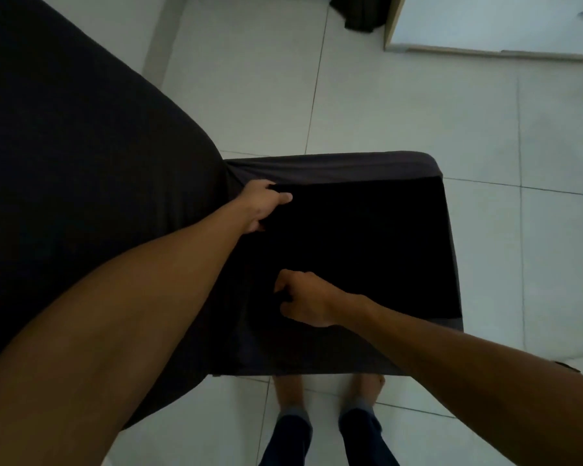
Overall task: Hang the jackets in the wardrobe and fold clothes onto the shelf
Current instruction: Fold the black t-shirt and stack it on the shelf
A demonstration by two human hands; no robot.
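A person standing barefoot on a pale tiled floor (401,105) folds a black garment (357,243) spread flat across a grey-covered ottoman (334,164) that butts against a large dark sofa (81,146). The garment lies over most of the ottoman's top, its far edge just short of the far rim and its right edge running along the right rim, with a strip of grey cover showing at the near right corner. The left hand (261,205) pinches the cloth's far left corner, thumb laid on top and fingers tucked beneath; the right hand (303,299) has its fingers curled round a bunch of fabric along the near left edge. Both hold the same side, so the step in hand appears to be a fold of the left edge across toward the right rim. Done well, that would mean lifting both corners together, keeping the edge taut between the hands, laying it square with the right rim and smoothing out trapped air before the next fold. In view: one black garment being folded, one ottoman, one sofa, two hands, and one dark heap of cloth (360,11) on the floor beside a pale wooden wardrobe (485,28) at the far right; what that heap is cannot be told.
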